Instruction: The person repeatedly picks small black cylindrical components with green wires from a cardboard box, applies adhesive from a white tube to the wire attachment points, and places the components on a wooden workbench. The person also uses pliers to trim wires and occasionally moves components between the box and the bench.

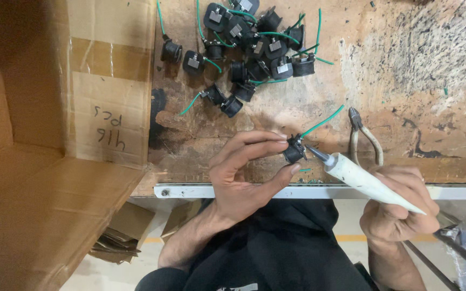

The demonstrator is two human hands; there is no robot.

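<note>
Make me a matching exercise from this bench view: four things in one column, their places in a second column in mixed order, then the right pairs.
Things:
1. black socket with green wire
2. soldering iron
3. pliers
4. cardboard box

Places:
A. lying on the bench beyond the right hand
B. standing open at the left of the bench
C. pinched in the fingers of the left hand
D. gripped in the right hand, tip at the socket

Pairs: 1-C, 2-D, 3-A, 4-B
</note>
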